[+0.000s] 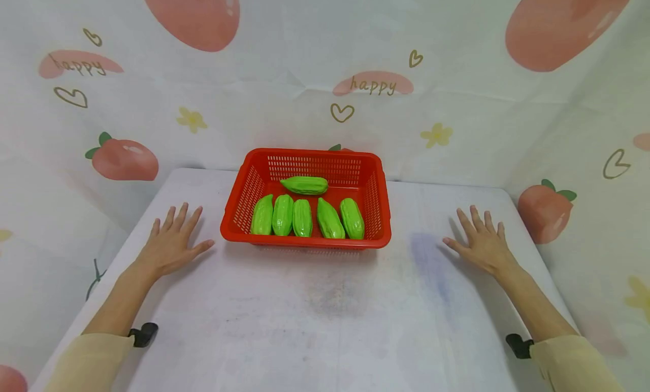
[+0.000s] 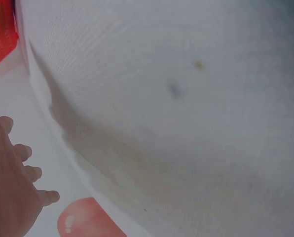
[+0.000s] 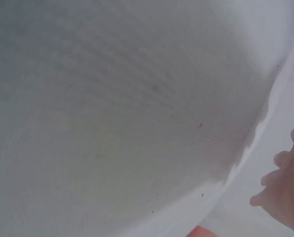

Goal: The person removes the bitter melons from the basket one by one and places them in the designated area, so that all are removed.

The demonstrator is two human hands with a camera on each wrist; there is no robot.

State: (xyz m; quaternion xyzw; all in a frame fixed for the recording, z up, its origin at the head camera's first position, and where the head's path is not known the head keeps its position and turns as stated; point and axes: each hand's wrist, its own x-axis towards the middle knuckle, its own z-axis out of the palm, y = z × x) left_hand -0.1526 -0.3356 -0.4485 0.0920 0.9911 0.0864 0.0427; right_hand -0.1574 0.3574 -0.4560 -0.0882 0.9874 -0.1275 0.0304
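A red plastic basket [image 1: 304, 241] with slotted walls stands at the back middle of the white table. In it lie several bright green, ridged, bitter-melon-like vegetables [image 1: 302, 218]; one green piece [image 1: 305, 185] lies crosswise behind a front row. To the left of the basket, my left hand [image 1: 170, 245] is spread with straight fingers, holding nothing. My right hand [image 1: 483, 242] is spread likewise, farther off on the basket's right. Both wrist views show the fingers of the left hand [image 2: 11, 173] and right hand [image 3: 287, 182] only at the frame edge.
The white table [image 1: 315, 335] carries a bluish stain and a greyish smudge. Behind and at both sides hangs a white cloth [image 1: 294, 53] printed with peaches, hearts and flowers. A black strap piece [image 1: 144, 334] sits at the left cuff, another black piece [image 1: 519, 346] at the right.
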